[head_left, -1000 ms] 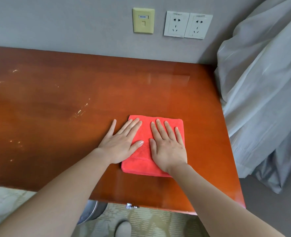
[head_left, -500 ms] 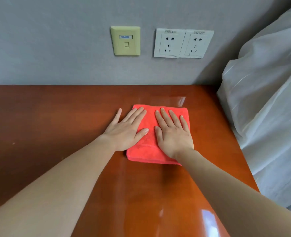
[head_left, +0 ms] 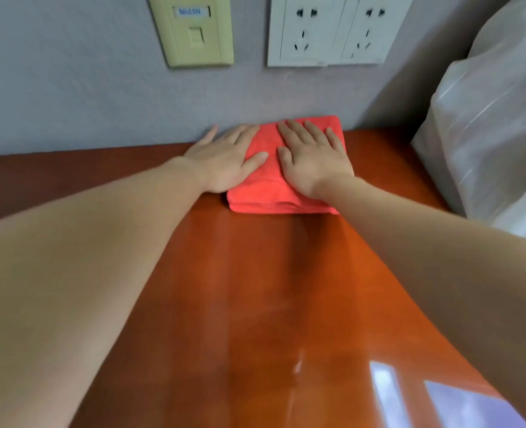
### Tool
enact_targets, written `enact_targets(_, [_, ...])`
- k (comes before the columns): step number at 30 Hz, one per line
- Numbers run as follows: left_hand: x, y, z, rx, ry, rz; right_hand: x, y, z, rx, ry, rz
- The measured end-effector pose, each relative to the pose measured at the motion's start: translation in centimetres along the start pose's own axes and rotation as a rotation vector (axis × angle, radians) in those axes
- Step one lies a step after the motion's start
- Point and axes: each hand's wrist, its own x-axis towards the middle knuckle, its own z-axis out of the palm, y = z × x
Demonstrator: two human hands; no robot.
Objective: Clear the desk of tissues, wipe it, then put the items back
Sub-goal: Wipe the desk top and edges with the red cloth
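The desk (head_left: pixel 255 304) stretches out under both forearms, with a wall (head_left: pixel 101 103) just beyond the fingertips. A folded red cloth (head_left: pixel 274 193) lies under both hands — the right hand (head_left: pixel 312 162) flat on it with fingers spread, the left hand (head_left: pixel 224 162) flat too, half on the cloth, half on the desk.

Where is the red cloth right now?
Head view: the red cloth lies at the desk's back edge against the wall, below the white sockets, under the left hand and right hand.
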Motion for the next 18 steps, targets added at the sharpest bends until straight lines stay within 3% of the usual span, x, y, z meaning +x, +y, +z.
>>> enact_targets(8, [-1.7, 1.9, -0.3, 0.088, -0.007, -0.064, -1.3, -0.6, -0.6, 0.011, -0.021, 0.023])
enact_targets(18, [-13.4, 6.4, 1.8, 0.037, -0.036, -0.072, -13.3, -2.6, -0.2, 0.006, -0.053, -0.024])
